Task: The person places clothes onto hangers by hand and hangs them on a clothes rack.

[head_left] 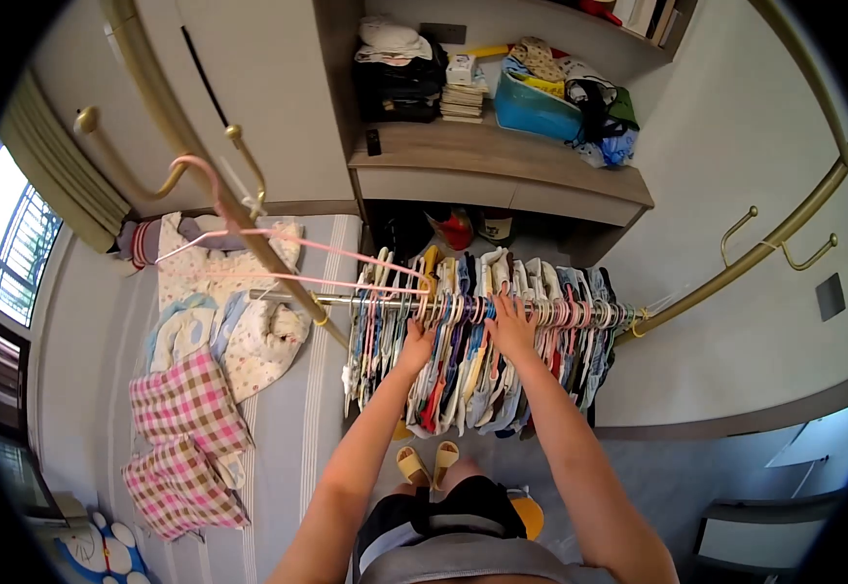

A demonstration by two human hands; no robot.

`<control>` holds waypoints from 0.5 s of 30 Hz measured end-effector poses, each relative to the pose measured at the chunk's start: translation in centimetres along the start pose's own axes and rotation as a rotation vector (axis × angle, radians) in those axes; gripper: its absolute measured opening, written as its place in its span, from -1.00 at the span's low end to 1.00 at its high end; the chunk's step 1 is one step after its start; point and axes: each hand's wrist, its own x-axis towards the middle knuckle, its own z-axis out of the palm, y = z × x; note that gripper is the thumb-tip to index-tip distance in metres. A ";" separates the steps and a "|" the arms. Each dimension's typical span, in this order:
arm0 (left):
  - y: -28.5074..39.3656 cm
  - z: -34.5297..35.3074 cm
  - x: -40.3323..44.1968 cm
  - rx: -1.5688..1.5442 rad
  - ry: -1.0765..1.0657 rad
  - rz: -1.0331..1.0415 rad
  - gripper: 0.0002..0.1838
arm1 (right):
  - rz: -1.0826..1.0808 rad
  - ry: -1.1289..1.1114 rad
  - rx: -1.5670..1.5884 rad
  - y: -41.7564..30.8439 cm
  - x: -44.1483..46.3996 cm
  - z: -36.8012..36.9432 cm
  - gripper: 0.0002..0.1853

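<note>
A dense row of small clothes [472, 389] on hangers hangs from a metal rod [297, 296] in front of me. My left hand [417, 347] touches the clothes just below the rod, left of the row's middle. Its thumb and a finger show apart; the other fingers are partly hidden among the garments. To its right, my right hand [511, 329] lies over the hanger tops with its fingers spread. Pink hangers [579, 313] crowd the rod's right part. An empty pink hanger [317, 243] hangs from a gold hook, its far end close above my left hand.
Gold stand poles [755, 255] curve up on both sides. At left is a bed [322, 380] with checked pillows [190, 404] and bedding. Behind the rod stands a wooden desk [463, 146] with a blue bin [536, 105] and folded clothes. Yellow slippers [445, 455] are below.
</note>
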 end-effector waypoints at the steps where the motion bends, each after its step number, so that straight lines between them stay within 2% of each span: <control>1: -1.2 0.2 2.3 0.008 0.083 0.094 -0.26 | -0.015 0.056 -0.034 0.2 0.2 0.4 -0.43; 2: -2.3 -0.4 4.5 -0.073 -0.020 0.043 -0.26 | -0.034 0.108 -0.071 0.4 0.4 0.8 -0.43; 5: 1.7 0.9 3.0 -0.196 -0.065 -0.052 -0.24 | -0.041 0.159 -0.069 1.0 1.2 1.5 -0.44; 8: -1.1 1.5 6.5 -0.068 0.037 -0.048 -0.17 | -0.040 0.231 -0.067 1.2 2.0 1.9 -0.45; 10: -0.7 1.4 7.3 -0.058 0.006 -0.087 -0.12 | -0.036 0.282 -0.091 1.5 2.6 2.3 -0.46; 15: 1.5 2.3 9.3 -0.122 0.020 -0.007 -0.10 | -0.016 0.267 -0.053 1.7 5.2 1.6 -0.47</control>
